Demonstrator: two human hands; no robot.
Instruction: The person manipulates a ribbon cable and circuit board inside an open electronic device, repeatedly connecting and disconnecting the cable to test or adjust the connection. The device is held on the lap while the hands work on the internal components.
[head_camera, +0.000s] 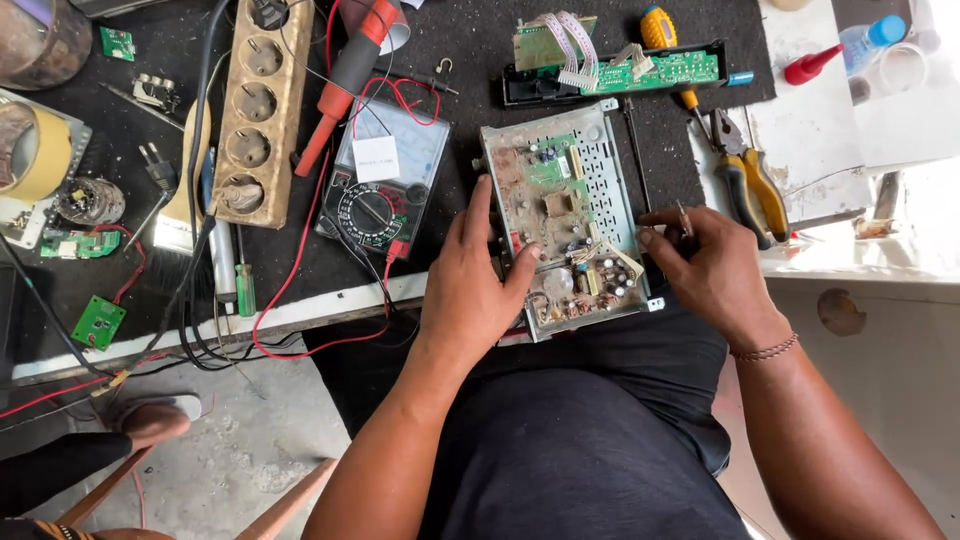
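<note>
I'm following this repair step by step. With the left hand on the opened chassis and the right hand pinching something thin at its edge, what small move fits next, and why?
Probably bring the thin tool in the right hand left onto the circuit board. The tip sits just off the chassis's right edge, not touching any component, while the left hand already pins the board steady. What the tool is cannot be told.

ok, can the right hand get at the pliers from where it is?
Probably yes: the right hand sits just left of the yellow-handled pliers, nothing between them, though it pinches a thin tool.
</note>
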